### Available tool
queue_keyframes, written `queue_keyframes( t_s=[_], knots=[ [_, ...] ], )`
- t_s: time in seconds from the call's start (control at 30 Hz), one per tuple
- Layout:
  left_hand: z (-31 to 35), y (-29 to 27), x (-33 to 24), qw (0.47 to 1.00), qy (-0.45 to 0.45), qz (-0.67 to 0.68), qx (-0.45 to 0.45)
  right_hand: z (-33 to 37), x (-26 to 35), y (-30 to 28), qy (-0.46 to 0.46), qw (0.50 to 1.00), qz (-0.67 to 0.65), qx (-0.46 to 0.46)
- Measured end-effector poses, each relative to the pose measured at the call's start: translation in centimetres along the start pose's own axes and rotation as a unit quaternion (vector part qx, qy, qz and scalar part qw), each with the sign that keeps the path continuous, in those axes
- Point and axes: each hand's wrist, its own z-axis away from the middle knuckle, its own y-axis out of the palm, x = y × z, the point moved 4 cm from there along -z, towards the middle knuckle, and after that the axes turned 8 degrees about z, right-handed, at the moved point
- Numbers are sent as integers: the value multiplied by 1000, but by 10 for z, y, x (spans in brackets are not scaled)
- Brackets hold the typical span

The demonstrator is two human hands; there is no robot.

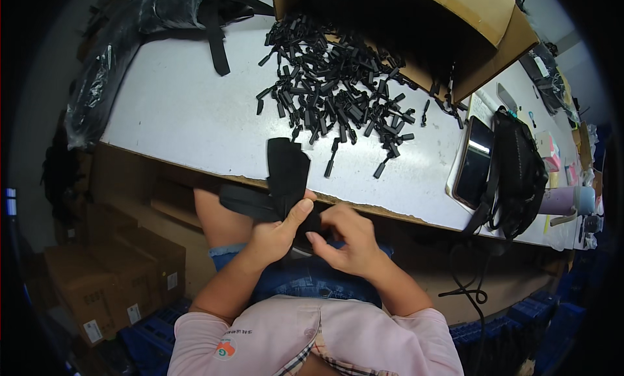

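My left hand (284, 228) is closed around a bunch of flat black straps (288, 168), its thumb pressed on top. The wide ends fan out upward over the table's front edge, and another strap end (247, 202) sticks out to the left. Close beside it, my right hand (349, 238) is curled, with thumb and fingers at the lower right part of the same black bunch. What lies right between those fingertips is partly hidden. Beyond the hands, a heap of small black pulls with short stems (338, 83) is spread on the white table (188, 109).
An open cardboard box (481, 18) lies behind the heap. To the right are a dark-screened tablet (473, 161), a black bag (517, 174) and a purple cup (558, 200). Plastic-wrapped black material (104, 83) hangs at the left. Cartons (84, 282) stand on the floor, lower left.
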Motion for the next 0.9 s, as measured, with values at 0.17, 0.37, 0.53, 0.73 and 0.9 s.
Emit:
queue_keyframes(
  t_s=[0.17,0.37,0.53,0.73,0.9],
  knots=[
    [2,3,13,994,75,-60,55,-19,25,-11,-157,968,164,-107],
    [3,4,-1,988,-92,83,94,-8,10,-11,-74,990,5,-117],
    [5,7,-1,989,16,145,32,4,-12,3,227,905,-359,-25],
    [5,10,6,993,10,117,-3,-1,-5,-1,86,982,-156,-65],
    [7,11,-6,985,157,-58,44,6,-21,4,207,911,-357,-18]
  ],
)
